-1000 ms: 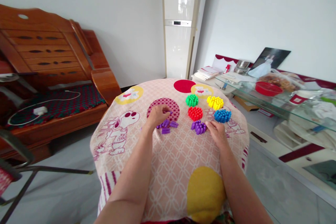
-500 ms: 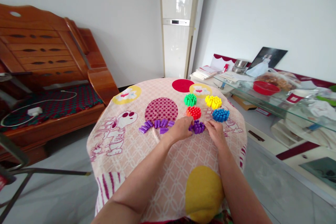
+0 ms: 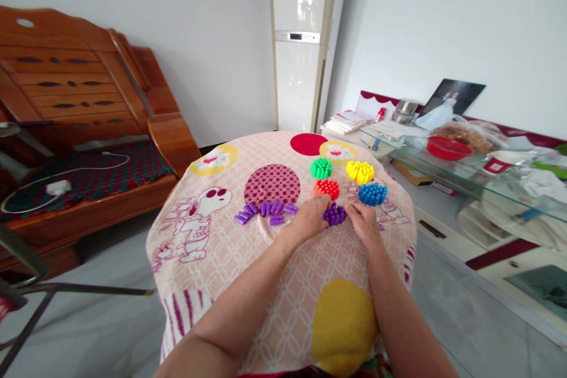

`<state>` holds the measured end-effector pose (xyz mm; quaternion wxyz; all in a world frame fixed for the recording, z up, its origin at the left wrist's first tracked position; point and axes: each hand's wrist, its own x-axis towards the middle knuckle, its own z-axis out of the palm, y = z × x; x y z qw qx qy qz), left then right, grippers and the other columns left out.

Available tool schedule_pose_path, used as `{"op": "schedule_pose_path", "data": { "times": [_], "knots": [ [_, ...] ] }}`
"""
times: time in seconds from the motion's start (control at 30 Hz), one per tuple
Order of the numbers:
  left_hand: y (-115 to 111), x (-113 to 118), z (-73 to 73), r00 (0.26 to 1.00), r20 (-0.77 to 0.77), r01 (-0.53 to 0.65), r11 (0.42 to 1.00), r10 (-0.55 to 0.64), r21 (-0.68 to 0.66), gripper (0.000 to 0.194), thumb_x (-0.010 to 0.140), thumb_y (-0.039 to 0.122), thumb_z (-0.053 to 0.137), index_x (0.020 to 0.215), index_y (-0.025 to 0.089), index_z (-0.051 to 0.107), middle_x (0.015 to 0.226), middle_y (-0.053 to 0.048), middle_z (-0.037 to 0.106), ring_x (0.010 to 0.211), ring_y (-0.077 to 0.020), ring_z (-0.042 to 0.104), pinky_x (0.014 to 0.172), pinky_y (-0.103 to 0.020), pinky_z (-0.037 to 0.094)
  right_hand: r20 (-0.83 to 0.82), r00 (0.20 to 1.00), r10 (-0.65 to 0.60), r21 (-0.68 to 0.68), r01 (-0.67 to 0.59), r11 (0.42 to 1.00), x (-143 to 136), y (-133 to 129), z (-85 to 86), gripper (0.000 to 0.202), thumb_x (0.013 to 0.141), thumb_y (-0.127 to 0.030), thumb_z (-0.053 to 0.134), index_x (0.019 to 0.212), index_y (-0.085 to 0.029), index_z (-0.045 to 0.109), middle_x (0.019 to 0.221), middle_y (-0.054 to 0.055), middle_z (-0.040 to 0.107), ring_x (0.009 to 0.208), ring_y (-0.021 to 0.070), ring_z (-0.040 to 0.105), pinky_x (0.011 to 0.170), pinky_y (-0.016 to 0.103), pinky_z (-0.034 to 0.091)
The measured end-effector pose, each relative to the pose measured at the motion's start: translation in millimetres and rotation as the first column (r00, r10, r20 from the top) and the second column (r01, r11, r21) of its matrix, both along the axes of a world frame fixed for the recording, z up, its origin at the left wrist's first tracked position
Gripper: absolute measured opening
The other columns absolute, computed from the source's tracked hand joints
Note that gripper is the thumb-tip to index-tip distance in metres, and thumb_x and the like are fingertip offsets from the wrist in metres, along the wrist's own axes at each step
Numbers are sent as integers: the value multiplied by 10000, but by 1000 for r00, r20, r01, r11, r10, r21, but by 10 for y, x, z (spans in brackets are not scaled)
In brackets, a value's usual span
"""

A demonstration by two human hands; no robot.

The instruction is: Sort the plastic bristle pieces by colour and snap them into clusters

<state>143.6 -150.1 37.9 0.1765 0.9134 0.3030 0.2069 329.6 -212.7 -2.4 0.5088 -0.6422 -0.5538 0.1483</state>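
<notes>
The left forearm (image 3: 252,292) is slanting up and to the right from the bottom edge across a round table (image 3: 305,283) covered with a pink patterned cloth. At its end, the left hand (image 3: 310,218) is lying low with its back facing up, its fingers curling against the left side of a tight cluster of small purple upright plastic pieces (image 3: 335,214). Whether those fingers are pinching a piece cannot be told, as the hand is hiding the tips.

The right forearm (image 3: 396,292) is leaning up and to the left, and the right hand (image 3: 365,223) is resting palm down, its fingers pointing forward and inward at the cluster's right side; how firmly they are pressing cannot be told.

The purple cluster is standing between both hands. Loose purple plastic pieces (image 3: 268,208) are lying on their sides left of the left hand. Beyond the hands, red (image 3: 326,189), green (image 3: 321,168), yellow (image 3: 360,172) and blue (image 3: 372,194) clusters of similar pieces are standing near one another.
</notes>
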Motion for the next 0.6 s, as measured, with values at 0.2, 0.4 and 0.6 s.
{"op": "schedule_pose_path", "data": {
  "times": [0.2,0.4,0.6],
  "knots": [
    [346,-449,175,995,-19,-101,995,101,-26,234,681,85,617,895,172,651,855,-36,674,808,-180,621,762,-278,468,-16,1000,-11,-8,11,1000,-6,-4,5,385,818,-498,551,587,-194,601,549,9,585,576,171,521,558,274,383],
    [558,-689,70,976,-186,-116,993,114,0,286,632,60,639,869,194,724,969,-64,720,957,-239,642,866,-312,463,-9,1000,-2,-7,1,1000,17,6,-40,412,835,-511,543,576,-194,585,551,9,583,591,169,521,581,275,386],
    [540,-577,-29,978,-153,-146,989,144,-7,190,636,99,648,796,185,705,863,-62,713,860,-221,646,804,-295,469,-16,1000,-10,-3,10,1000,20,16,-36,418,821,-516,551,552,-196,549,518,0,548,550,158,493,558,276,362]
  ]
}}
